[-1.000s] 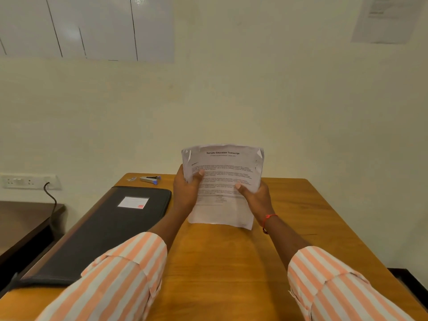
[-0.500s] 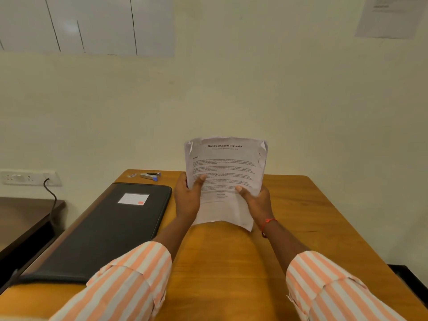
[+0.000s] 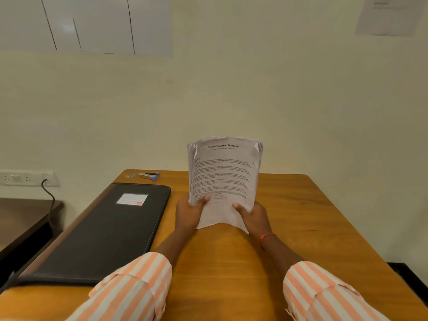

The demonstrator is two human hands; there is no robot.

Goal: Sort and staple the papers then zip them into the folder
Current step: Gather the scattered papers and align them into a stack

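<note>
Wooden table [image 3: 301,228], creased rectangular papers [image 3: 223,172]

Your forearms extend forward side by side, bare from the striped sleeves [image 3: 129,288] to the wrists. Your left grip [image 3: 187,214] and right grip [image 3: 253,216], roughly level with each other, each clasp the lower part of the papers [image 3: 224,172], thumb laid on the front face, fingers hidden behind.

You hold the papers [image 3: 223,177] upright over the table [image 3: 301,228], left hand [image 3: 188,214] at their lower left, right hand [image 3: 253,215] at lower right. The folder [image 3: 104,232] lies flat on your left; the stapler [image 3: 149,176] sits behind it by the wall.
</note>
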